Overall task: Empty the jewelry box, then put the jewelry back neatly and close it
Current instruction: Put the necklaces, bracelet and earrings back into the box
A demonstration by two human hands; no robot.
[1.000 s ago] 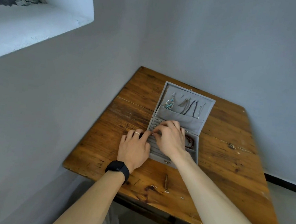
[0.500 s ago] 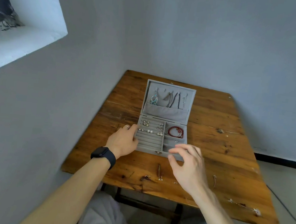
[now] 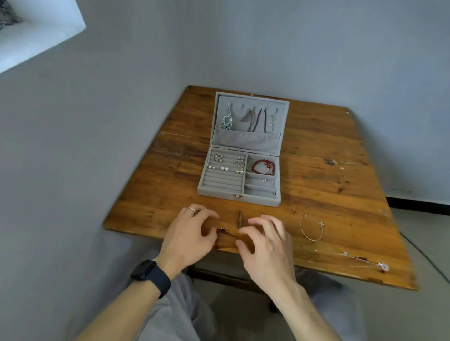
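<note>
The grey jewelry box (image 3: 239, 196) stands open on the wooden table (image 3: 340, 187). Necklaces and a turquoise pendant (image 3: 226, 122) hang in its lid. Several earrings (image 3: 225, 168) sit in the ring rows, and a red bead bracelet (image 3: 263, 166) lies in the right compartment. My left hand (image 3: 187, 235) and my right hand (image 3: 264, 245) rest near the table's front edge, fingers curled and apart. Between them lie a small reddish piece (image 3: 223, 230) and a thin brown stick-like piece (image 3: 240, 219). Neither hand clearly grips anything.
A thin bangle (image 3: 312, 228) lies to the right of my right hand. A chain with a pale round pendant (image 3: 383, 266) lies near the front right corner. Walls close in behind and to the left of the table. A cable (image 3: 434, 269) runs on the floor at right.
Both hands have left the box and come back to the front edge, on either side of the small pieces there. The camera has swung so the box looks square-on.
</note>
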